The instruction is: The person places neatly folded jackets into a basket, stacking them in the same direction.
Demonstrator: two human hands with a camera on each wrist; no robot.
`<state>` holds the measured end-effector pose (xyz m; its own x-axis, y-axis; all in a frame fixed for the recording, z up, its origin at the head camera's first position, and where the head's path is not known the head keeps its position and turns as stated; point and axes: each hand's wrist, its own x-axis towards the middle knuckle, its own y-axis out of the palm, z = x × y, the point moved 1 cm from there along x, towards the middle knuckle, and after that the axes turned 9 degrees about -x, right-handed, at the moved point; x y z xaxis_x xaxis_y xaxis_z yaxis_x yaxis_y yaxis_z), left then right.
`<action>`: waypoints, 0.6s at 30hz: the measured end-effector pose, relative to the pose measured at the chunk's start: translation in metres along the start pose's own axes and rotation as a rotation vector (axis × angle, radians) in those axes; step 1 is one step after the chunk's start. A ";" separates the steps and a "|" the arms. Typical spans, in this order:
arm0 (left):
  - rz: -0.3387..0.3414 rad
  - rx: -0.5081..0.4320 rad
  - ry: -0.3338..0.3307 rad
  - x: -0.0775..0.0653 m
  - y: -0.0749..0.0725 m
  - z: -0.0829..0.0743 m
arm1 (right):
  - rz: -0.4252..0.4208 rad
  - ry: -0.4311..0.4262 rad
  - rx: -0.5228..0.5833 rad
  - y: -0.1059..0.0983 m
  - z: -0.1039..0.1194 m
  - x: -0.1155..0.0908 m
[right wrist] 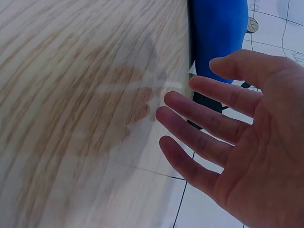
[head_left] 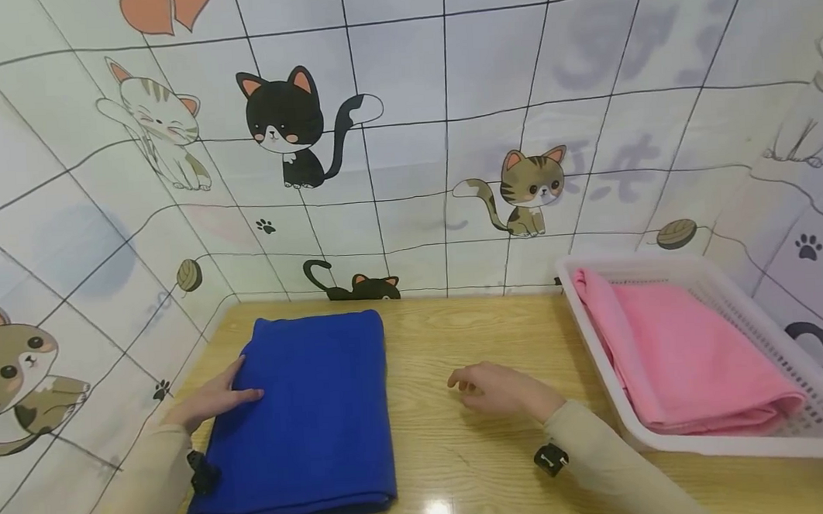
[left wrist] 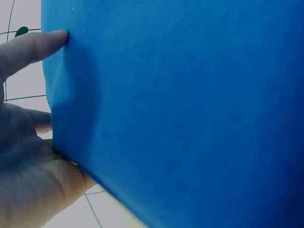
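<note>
A folded blue cloth (head_left: pixel 315 409) lies on the left of the wooden table, its layers showing along the near edge. My left hand (head_left: pixel 212 395) is at the cloth's left edge. In the left wrist view the thumb (left wrist: pixel 50 43) rests on the blue face, while the other fingers pass behind the edge and are partly hidden. Over the middle of the table, right of the cloth, is my right hand (head_left: pixel 498 390), holding nothing. Its fingers (right wrist: pixel 204 121) are spread and slightly bent in the right wrist view.
A white plastic basket (head_left: pixel 601 356) stands on the right of the table with a folded pink cloth (head_left: pixel 689 351) inside. Walls with cat pictures (head_left: pixel 407 164) border the wooden tabletop (head_left: pixel 478 331) at the back and both sides.
</note>
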<state>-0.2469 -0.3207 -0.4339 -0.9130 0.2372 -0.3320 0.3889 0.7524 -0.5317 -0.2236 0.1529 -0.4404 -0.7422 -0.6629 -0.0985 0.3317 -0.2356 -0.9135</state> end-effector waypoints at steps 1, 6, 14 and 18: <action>0.000 -0.009 0.004 0.001 0.002 -0.002 | -0.001 -0.006 0.008 0.001 0.000 0.001; 0.018 -0.084 0.022 0.005 0.010 -0.007 | -0.015 -0.067 0.061 0.003 0.000 0.005; 0.062 -0.141 0.031 0.009 0.027 -0.018 | -0.074 -0.096 0.120 0.006 0.004 0.014; 0.089 -0.195 0.031 0.009 0.039 -0.024 | -0.097 -0.082 0.166 0.009 0.006 0.017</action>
<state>-0.2426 -0.2744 -0.4392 -0.8806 0.3247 -0.3452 0.4396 0.8316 -0.3393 -0.2299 0.1350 -0.4483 -0.7276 -0.6855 0.0257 0.3572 -0.4107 -0.8389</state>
